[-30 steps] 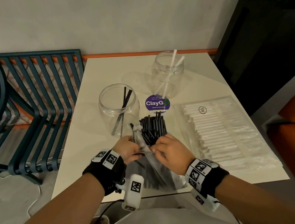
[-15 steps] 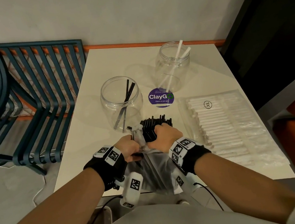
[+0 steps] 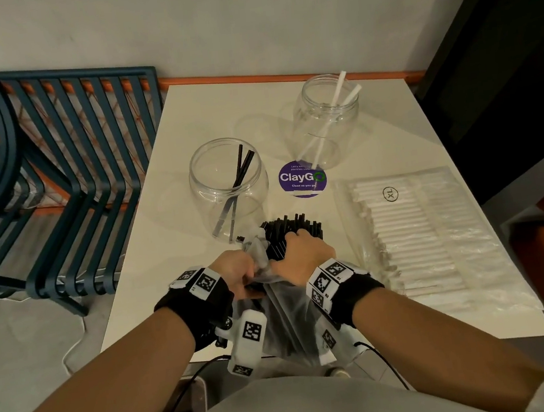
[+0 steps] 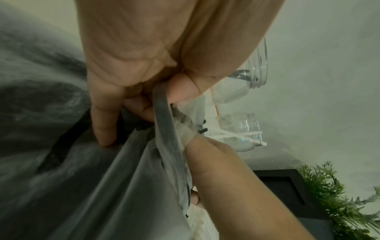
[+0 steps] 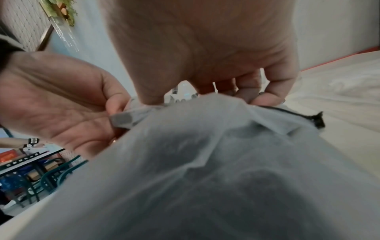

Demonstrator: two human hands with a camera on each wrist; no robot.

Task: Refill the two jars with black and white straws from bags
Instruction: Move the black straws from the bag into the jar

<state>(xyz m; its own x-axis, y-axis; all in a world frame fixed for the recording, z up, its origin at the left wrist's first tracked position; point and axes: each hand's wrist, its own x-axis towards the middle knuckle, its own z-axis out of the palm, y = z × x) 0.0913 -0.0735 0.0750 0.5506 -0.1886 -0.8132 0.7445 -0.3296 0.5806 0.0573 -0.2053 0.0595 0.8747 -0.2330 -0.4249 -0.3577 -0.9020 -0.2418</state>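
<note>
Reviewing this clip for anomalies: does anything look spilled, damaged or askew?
Nothing stands out. Both jars, black-straw jar and white-straw jar, stand upright; the white-straw bag lies flat. Left hand and right hand grip the black-straw bag.

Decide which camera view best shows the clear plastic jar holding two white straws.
The head view: the clear plastic jar with two white straws stands whole and unobstructed on the table there. The left wrist view shows it small, sideways and partly cropped. The right wrist view doesn't show it.
</note>
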